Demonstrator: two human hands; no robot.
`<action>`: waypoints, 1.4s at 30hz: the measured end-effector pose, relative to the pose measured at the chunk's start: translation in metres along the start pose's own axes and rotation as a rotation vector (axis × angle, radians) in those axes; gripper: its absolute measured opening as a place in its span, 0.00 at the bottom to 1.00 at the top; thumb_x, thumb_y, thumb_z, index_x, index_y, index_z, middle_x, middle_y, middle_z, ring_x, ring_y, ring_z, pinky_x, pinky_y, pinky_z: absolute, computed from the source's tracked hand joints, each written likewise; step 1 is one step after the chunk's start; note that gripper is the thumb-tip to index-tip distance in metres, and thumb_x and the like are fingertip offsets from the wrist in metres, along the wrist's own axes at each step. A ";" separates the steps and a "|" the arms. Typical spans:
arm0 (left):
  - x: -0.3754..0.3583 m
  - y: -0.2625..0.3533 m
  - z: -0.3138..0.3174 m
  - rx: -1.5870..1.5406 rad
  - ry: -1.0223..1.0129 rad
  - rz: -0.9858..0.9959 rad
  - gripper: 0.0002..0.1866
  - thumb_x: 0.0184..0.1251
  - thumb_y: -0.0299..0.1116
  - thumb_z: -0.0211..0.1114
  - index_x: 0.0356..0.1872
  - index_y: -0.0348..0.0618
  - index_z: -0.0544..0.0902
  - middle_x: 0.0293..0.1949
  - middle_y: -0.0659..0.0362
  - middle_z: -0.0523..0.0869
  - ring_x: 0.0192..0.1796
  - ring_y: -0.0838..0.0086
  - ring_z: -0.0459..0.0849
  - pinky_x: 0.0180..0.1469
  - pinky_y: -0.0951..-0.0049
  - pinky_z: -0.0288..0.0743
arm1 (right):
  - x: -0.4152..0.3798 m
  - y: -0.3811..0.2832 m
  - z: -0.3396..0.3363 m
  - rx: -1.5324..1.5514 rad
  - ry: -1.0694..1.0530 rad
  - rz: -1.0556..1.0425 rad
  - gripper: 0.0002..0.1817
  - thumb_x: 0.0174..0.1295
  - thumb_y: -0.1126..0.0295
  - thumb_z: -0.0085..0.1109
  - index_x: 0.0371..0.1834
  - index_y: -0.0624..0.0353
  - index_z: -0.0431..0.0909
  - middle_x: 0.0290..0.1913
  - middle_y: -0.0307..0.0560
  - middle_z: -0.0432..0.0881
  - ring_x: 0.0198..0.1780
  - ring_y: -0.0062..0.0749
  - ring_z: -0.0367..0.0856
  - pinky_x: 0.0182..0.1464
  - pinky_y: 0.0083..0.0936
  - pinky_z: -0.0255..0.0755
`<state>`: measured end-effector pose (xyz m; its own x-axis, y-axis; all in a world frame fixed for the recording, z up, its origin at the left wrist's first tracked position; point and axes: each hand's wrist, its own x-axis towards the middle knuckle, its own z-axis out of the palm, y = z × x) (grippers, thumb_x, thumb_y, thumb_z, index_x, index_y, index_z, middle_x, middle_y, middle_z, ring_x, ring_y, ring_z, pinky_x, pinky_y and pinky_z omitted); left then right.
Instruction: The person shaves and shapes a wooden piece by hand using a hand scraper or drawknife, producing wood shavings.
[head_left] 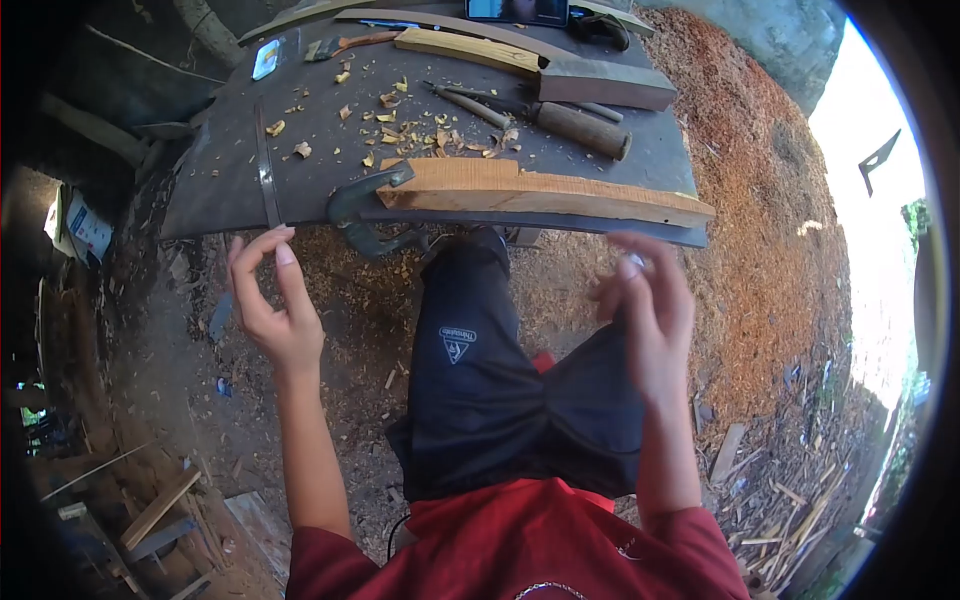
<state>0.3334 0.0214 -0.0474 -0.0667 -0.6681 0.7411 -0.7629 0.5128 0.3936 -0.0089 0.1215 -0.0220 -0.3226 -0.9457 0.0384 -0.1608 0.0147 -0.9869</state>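
My left hand (277, 310) is raised just short of the bench's near edge, with its fingers curved and thumb bent toward the fingertips. Nothing shows in it; a thin metal strip (268, 180) on the bench ends just beyond its fingertips. Slightly blurred, my right hand (655, 320) hovers over my right thigh with loosely bent fingers and no object visible in it. Between and beyond both hands, a notched wooden piece (540, 192) lies along the near edge. A dark C-clamp (352, 212) grips its left end against the bench.
On the dark bench (225, 195) lie wood shavings (430, 135), a round wooden mallet (583, 132), a pointed tool (470, 105), a grey block (607, 84) and a wood offcut (465, 48). A screen device (517, 10) stands at the back. Sawdust (740, 200) covers the ground at right; scrap wood (160, 507) lies lower left.
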 end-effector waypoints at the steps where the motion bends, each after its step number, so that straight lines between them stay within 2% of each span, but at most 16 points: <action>1: -0.002 0.002 0.002 -0.116 0.006 -0.024 0.08 0.81 0.23 0.60 0.54 0.33 0.80 0.57 0.49 0.84 0.59 0.64 0.85 0.65 0.62 0.79 | 0.008 -0.013 0.000 -0.006 0.058 -0.094 0.15 0.81 0.65 0.57 0.61 0.63 0.81 0.38 0.46 0.87 0.36 0.18 0.83 0.42 0.20 0.77; 2: -0.003 0.009 0.003 -0.134 0.014 -0.035 0.08 0.81 0.22 0.59 0.54 0.33 0.80 0.57 0.49 0.84 0.59 0.64 0.85 0.65 0.62 0.79 | 0.018 -0.023 -0.001 -0.014 0.114 -0.188 0.14 0.80 0.66 0.59 0.60 0.62 0.82 0.39 0.46 0.86 0.36 0.19 0.83 0.42 0.20 0.78; 8: -0.007 0.044 0.012 -0.145 -0.015 0.053 0.08 0.79 0.22 0.60 0.54 0.34 0.80 0.57 0.49 0.83 0.59 0.62 0.85 0.65 0.62 0.79 | 0.114 -0.030 -0.011 -0.939 0.095 -0.604 0.18 0.72 0.59 0.66 0.58 0.56 0.85 0.52 0.51 0.87 0.52 0.46 0.88 0.57 0.37 0.80; 11: -0.010 0.057 0.013 -0.172 -0.030 0.076 0.08 0.76 0.23 0.63 0.52 0.36 0.81 0.54 0.50 0.85 0.57 0.59 0.85 0.64 0.59 0.77 | 0.153 -0.017 -0.013 -1.130 -0.026 -0.568 0.20 0.71 0.55 0.67 0.57 0.57 0.86 0.56 0.56 0.86 0.59 0.54 0.85 0.63 0.43 0.78; 14: -0.016 0.060 0.016 -0.202 -0.045 0.068 0.08 0.75 0.23 0.64 0.51 0.37 0.82 0.52 0.50 0.86 0.56 0.58 0.85 0.63 0.58 0.77 | 0.174 -0.005 -0.015 -1.296 -0.135 -0.598 0.21 0.70 0.55 0.68 0.57 0.57 0.86 0.54 0.57 0.87 0.57 0.55 0.86 0.61 0.44 0.79; 17: -0.018 0.062 0.017 -0.220 -0.072 0.070 0.09 0.74 0.22 0.65 0.52 0.37 0.82 0.52 0.49 0.86 0.56 0.58 0.86 0.63 0.58 0.78 | 0.185 -0.009 -0.016 -1.271 -0.239 -0.526 0.21 0.71 0.54 0.68 0.56 0.60 0.85 0.48 0.56 0.89 0.50 0.51 0.88 0.56 0.44 0.80; 22: -0.007 0.081 0.031 -0.235 -0.097 0.201 0.13 0.69 0.20 0.68 0.54 0.37 0.82 0.53 0.49 0.87 0.56 0.57 0.87 0.60 0.59 0.81 | 0.163 -0.062 -0.029 -1.115 -0.161 -0.680 0.19 0.71 0.55 0.70 0.54 0.58 0.86 0.42 0.53 0.90 0.42 0.45 0.90 0.48 0.40 0.81; 24: 0.003 0.092 0.045 -0.274 -0.057 0.259 0.20 0.65 0.27 0.73 0.58 0.41 0.83 0.55 0.53 0.87 0.57 0.59 0.87 0.62 0.59 0.77 | 0.139 -0.092 -0.036 -1.121 -0.084 -0.716 0.18 0.71 0.57 0.71 0.57 0.55 0.86 0.45 0.49 0.92 0.45 0.42 0.92 0.51 0.39 0.83; 27: 0.028 0.125 0.061 -0.292 -0.024 0.327 0.33 0.65 0.33 0.74 0.72 0.42 0.76 0.65 0.48 0.80 0.68 0.56 0.79 0.71 0.54 0.72 | 0.114 -0.132 -0.057 -1.077 -0.087 -0.880 0.22 0.67 0.60 0.75 0.62 0.53 0.85 0.52 0.46 0.93 0.53 0.40 0.93 0.57 0.37 0.84; 28: 0.036 0.137 0.066 -0.284 -0.014 0.341 0.38 0.65 0.35 0.75 0.77 0.42 0.71 0.69 0.46 0.76 0.71 0.54 0.76 0.73 0.52 0.70 | 0.101 -0.144 -0.059 -1.041 -0.107 -0.850 0.23 0.66 0.61 0.76 0.62 0.53 0.85 0.52 0.46 0.93 0.53 0.39 0.93 0.57 0.36 0.84; 31: 0.054 0.167 0.074 -0.316 0.002 0.355 0.47 0.62 0.37 0.78 0.80 0.37 0.65 0.74 0.43 0.70 0.74 0.51 0.72 0.73 0.52 0.69 | 0.048 -0.175 -0.057 -0.966 -0.192 -0.769 0.27 0.59 0.65 0.80 0.62 0.56 0.84 0.53 0.47 0.92 0.54 0.38 0.92 0.58 0.34 0.83; 32: 0.054 0.174 0.081 -0.405 0.006 0.356 0.48 0.63 0.38 0.76 0.83 0.43 0.62 0.73 0.43 0.69 0.75 0.48 0.71 0.77 0.45 0.67 | 0.036 -0.180 -0.056 -0.946 -0.253 -0.768 0.28 0.57 0.65 0.81 0.60 0.58 0.85 0.52 0.48 0.92 0.53 0.39 0.92 0.56 0.34 0.84; 34: 0.052 0.183 0.069 -0.520 -0.142 0.364 0.44 0.62 0.35 0.77 0.79 0.40 0.68 0.68 0.45 0.75 0.69 0.51 0.78 0.72 0.48 0.72 | 0.022 -0.181 -0.058 -0.883 -0.429 -0.769 0.30 0.52 0.64 0.84 0.58 0.61 0.85 0.50 0.49 0.91 0.50 0.40 0.92 0.52 0.33 0.84; 35: 0.049 0.187 0.065 -0.591 -0.175 0.337 0.31 0.62 0.33 0.78 0.67 0.42 0.77 0.54 0.49 0.86 0.55 0.54 0.89 0.57 0.55 0.83 | 0.017 -0.179 -0.056 -0.875 -0.483 -0.766 0.31 0.49 0.63 0.85 0.56 0.63 0.85 0.48 0.50 0.91 0.49 0.40 0.92 0.50 0.33 0.84; 38: 0.021 0.183 0.060 -0.742 -0.436 0.125 0.21 0.64 0.32 0.78 0.55 0.45 0.79 0.40 0.52 0.89 0.42 0.55 0.93 0.40 0.59 0.85 | 0.009 -0.172 -0.052 -0.946 -0.480 -0.810 0.29 0.50 0.61 0.84 0.54 0.64 0.86 0.45 0.52 0.91 0.45 0.42 0.92 0.46 0.33 0.83; 42: 0.001 0.167 0.070 -0.755 -0.341 0.055 0.16 0.65 0.31 0.77 0.48 0.46 0.80 0.33 0.54 0.89 0.35 0.55 0.93 0.32 0.62 0.83 | 0.016 -0.159 -0.051 -0.892 -0.494 -0.890 0.25 0.57 0.59 0.81 0.51 0.64 0.87 0.43 0.52 0.91 0.43 0.42 0.92 0.46 0.34 0.83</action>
<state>0.1606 0.0689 -0.0194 -0.3754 -0.6958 0.6123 -0.1237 0.6923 0.7109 -0.0360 0.1201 0.1432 0.5432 -0.7586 0.3597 -0.7441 -0.6335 -0.2122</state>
